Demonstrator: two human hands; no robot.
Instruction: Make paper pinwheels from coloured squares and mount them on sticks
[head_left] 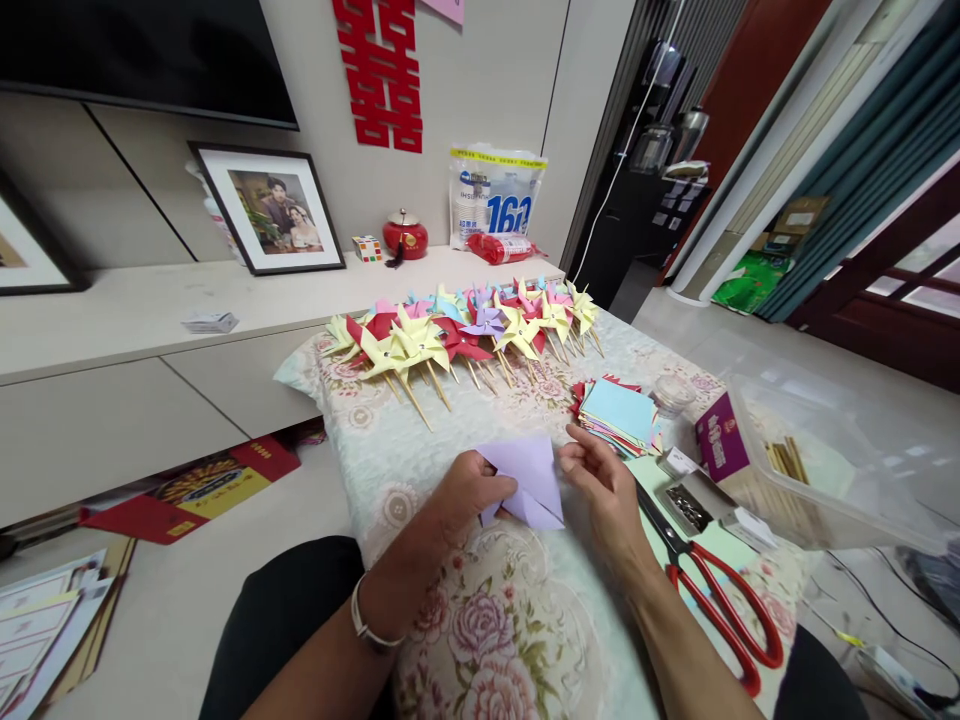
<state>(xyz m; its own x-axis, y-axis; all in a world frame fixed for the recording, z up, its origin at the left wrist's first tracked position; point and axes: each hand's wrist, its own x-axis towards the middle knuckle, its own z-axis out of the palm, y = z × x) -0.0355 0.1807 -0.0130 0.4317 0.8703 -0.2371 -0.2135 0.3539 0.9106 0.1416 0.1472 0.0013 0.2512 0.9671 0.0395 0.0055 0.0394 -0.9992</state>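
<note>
A purple paper square (531,478) with cut slits is pinched in my left hand (474,492), thumb on top, one corner bent over toward the middle. My right hand (604,490) is just to the right of the paper, fingers apart and holding nothing. Beyond my hands lie many finished paper pinwheels (480,325) on wooden sticks, in yellow, red, purple and blue. A stack of coloured paper squares (619,412), light blue on top, is just past my right fingertips. Red-handled scissors (720,590) lie beside my right forearm.
An open small box of metal pins (686,508) sits right of the scissors. A clear plastic bin (817,470) with wooden sticks stands at the table's right edge, near a small round clear container (673,394). Behind the floral-covered table (495,640) runs a white cabinet (300,290).
</note>
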